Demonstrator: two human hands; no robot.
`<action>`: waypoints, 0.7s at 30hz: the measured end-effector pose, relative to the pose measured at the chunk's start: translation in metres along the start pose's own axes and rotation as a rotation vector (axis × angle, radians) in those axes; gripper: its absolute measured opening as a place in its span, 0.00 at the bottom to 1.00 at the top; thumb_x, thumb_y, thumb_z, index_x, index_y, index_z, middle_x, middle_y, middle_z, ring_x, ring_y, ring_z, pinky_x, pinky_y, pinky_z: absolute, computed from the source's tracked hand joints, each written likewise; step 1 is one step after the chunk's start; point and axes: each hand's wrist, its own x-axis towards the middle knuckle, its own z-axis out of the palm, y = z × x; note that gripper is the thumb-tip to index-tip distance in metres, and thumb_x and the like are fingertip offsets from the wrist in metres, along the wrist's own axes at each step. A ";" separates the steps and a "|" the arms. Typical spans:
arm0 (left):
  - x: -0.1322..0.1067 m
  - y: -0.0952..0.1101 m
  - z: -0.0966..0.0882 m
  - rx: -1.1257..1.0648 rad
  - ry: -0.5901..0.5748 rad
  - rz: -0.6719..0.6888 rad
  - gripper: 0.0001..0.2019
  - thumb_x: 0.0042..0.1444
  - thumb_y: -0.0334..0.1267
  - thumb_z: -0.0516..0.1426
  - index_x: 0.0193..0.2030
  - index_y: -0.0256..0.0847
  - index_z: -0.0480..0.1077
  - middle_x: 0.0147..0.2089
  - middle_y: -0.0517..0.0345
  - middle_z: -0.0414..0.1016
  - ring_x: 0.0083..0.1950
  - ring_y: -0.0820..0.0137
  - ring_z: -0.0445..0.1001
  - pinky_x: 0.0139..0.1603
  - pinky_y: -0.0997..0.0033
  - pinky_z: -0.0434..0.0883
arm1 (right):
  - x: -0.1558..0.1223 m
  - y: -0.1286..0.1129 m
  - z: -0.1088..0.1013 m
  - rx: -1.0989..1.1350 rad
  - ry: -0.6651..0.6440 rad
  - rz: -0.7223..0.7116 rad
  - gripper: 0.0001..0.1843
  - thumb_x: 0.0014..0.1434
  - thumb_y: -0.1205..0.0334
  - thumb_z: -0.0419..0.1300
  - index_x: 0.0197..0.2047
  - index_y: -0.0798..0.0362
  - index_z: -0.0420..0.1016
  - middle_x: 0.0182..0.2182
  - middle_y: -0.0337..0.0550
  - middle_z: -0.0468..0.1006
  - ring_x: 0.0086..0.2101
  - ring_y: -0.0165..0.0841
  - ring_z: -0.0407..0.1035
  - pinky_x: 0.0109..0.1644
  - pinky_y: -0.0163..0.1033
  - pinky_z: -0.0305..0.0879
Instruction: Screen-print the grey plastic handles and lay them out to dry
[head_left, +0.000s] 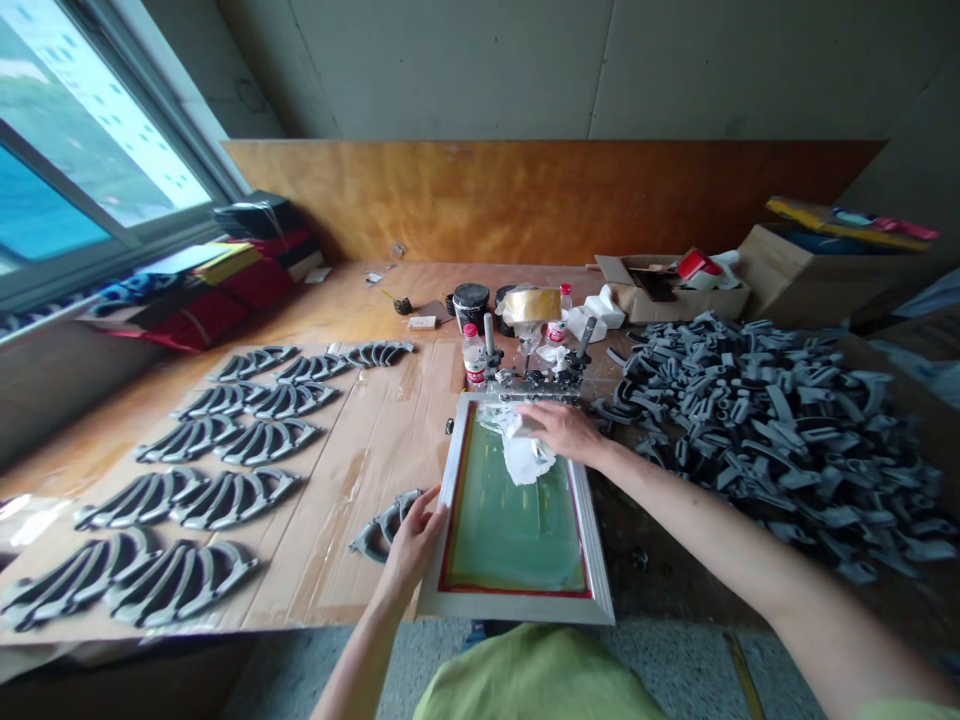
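Observation:
A screen printing frame (600,560) with a pale metal border and green mesh (510,535) lies in front of me at the table's near edge. My left hand (418,535) grips the left side of its border, fingers curled at the edge. Beside those fingers, a grey curved slatted part (367,540) rests on the cardboard, partly hidden by the hand. My right hand (559,428) is at the far end of the mesh, closed on a crumpled white tissue (525,460) that lies against the mesh. A metal hinge clamp (536,385) stands at the frame's far side.
Several grey slatted parts (236,495) lie in rows on the cardboard sheet (300,560) at left. Loose grey pieces (780,450) are heaped at right. Behind the clamp stand a red-capped bottle (474,360), a black tub (471,308), a tape roll (532,304) and an open box (682,303).

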 end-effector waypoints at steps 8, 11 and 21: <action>-0.025 0.086 -0.016 -0.045 -0.004 0.065 0.33 0.51 0.66 0.56 0.54 0.42 0.73 0.40 0.55 0.80 0.38 0.60 0.78 0.33 0.67 0.73 | 0.036 0.045 -0.039 -0.104 0.269 0.322 0.29 0.62 0.54 0.61 0.66 0.46 0.63 0.47 0.48 0.75 0.42 0.41 0.72 0.44 0.41 0.66; -0.015 0.123 -0.013 -0.166 0.044 0.239 0.31 0.55 0.66 0.52 0.48 0.40 0.75 0.43 0.53 0.79 0.41 0.61 0.77 0.34 0.67 0.73 | -0.002 0.074 -0.034 -0.009 0.370 0.534 0.20 0.65 0.60 0.55 0.60 0.52 0.67 0.39 0.46 0.79 0.39 0.40 0.73 0.43 0.41 0.66; 0.021 0.170 0.021 -0.471 0.082 0.440 0.26 0.56 0.62 0.55 0.48 0.41 0.69 0.34 0.59 0.76 0.33 0.73 0.74 0.31 0.75 0.70 | -0.067 0.029 0.063 0.036 0.045 0.300 0.14 0.55 0.63 0.67 0.44 0.53 0.70 0.43 0.46 0.76 0.46 0.40 0.68 0.50 0.44 0.64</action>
